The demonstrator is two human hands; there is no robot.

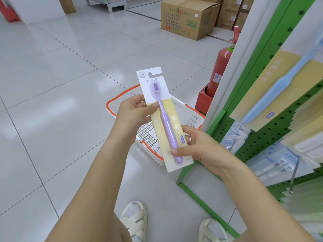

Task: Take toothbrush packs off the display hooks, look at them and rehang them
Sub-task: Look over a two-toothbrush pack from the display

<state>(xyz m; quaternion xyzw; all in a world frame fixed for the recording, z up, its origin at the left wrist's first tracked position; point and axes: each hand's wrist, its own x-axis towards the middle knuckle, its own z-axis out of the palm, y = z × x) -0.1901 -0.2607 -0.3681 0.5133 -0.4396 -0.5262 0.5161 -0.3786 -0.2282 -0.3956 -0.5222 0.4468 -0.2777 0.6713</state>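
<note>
- Item: purple toothbrush pack, single brush on white/yellow card, blister front facing up toward the wearer. Off the display, held in front of the body over the floor, above a white basket w/ orange rim.
- Left hand: grips pack's left edge approx mid-upper card, thumb across the front, fingers curled behind. Holds nothing else.
- Right hand: pinches lower end of pack, thumb on front near the brush handle tip, fingers wrapped behind card. Ring on one finger.
- Hang slot: cut-out at card top is free, well apart from any hook.
- Display: green pegboard rack to the right, stocked w/ blue toothbrush pack on yellow card, plus rows of pale blue packs lower down. Bare metal hook juts out low on the rack.
- Status, judged: take-off step done for this pack; look-at step in hand (card front up, both hands steadying). Rehang not yet done.
- Left to do, judged: carry pack to rack, thread slot over a hook, release; then other packs. Which hook it belongs on: can't tell.
- Surroundings: tiled floor, red extinguisher beside rack end, cardboard boxes farther back.
</note>
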